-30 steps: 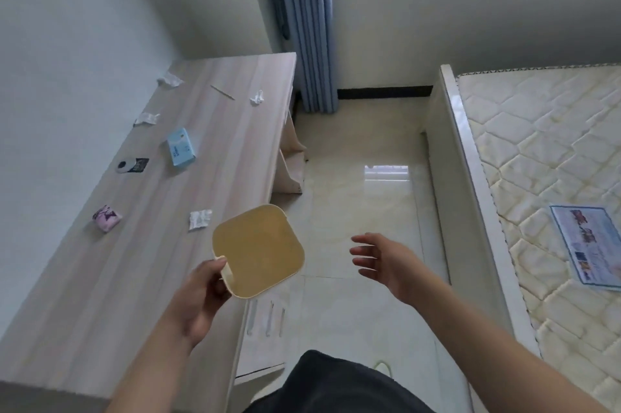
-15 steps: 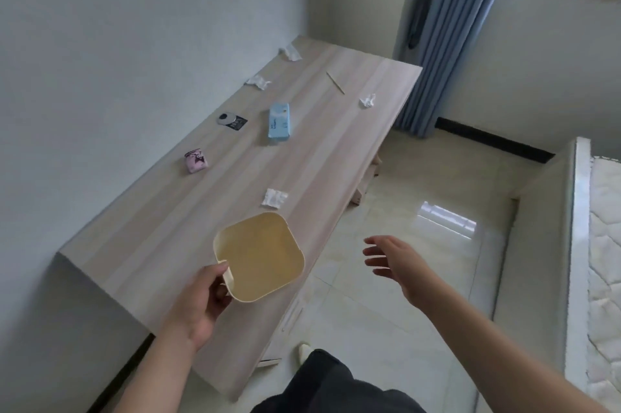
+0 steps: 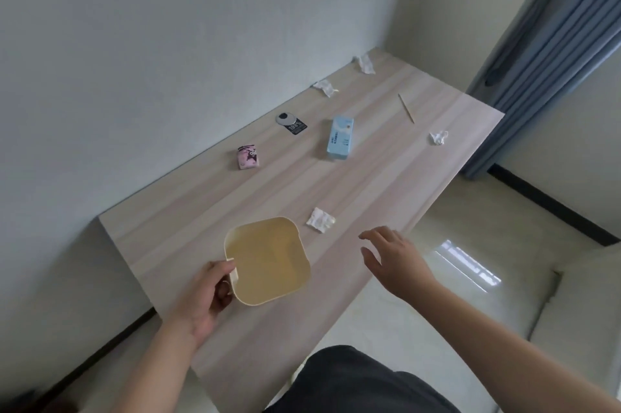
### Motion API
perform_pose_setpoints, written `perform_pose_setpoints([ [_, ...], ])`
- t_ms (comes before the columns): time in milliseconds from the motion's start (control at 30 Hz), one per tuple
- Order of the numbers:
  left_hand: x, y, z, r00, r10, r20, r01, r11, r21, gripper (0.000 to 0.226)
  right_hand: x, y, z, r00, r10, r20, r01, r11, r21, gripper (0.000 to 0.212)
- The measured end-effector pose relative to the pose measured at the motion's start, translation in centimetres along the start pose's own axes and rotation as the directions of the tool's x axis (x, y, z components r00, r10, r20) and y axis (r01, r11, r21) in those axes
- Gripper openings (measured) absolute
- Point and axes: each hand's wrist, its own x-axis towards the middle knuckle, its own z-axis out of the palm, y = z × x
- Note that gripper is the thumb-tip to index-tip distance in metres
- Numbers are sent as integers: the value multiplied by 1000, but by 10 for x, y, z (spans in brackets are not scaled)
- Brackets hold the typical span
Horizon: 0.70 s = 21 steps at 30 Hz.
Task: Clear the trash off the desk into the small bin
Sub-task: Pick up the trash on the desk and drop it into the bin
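My left hand (image 3: 208, 295) grips the rim of a small cream bin (image 3: 268, 261), held over the near part of the light wooden desk (image 3: 188, 221); the bin looks empty inside. My right hand (image 3: 393, 258) hovers with fingers spread above the desk's right edge, a short way below and right of a crumpled white paper (image 3: 321, 219). Farther along lie a pink wrapper (image 3: 248, 157), a blue carton (image 3: 340, 138), a black-and-silver tag (image 3: 291, 123), a thin stick (image 3: 406, 108) and more crumpled papers (image 3: 438, 137) (image 3: 325, 87) (image 3: 364, 63).
A pale wall runs along the desk's left side. Blue curtains (image 3: 551, 53) hang past the far end. Glossy tiled floor (image 3: 453, 264) lies to the right of the desk, and my dark-clothed body (image 3: 356, 382) is at the bottom.
The view has swung left and closer over the desk. The bin in my left hand now hangs above the desktop, and my right hand has come forward toward the nearest crumpled paper.
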Motion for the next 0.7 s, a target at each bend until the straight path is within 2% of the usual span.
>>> perform_pose_setpoints([
  [233,11,-3,-12,992,-19,-126,0,988,-152,15,66,-1,30,969,-219,114,242,934,-264,47],
  [333,17,-7,-7,981,-48,-188,8,979,-205,11,93,6,43,933,-319,166,354,897,-265,52],
  [533,25,-2,30,932,-9,-362,-69,977,-202,18,139,17,63,852,-405,331,487,845,-220,62],
  [700,29,1,61,890,-28,-456,-103,960,-260,15,166,21,78,813,-395,428,521,822,-231,75],
])
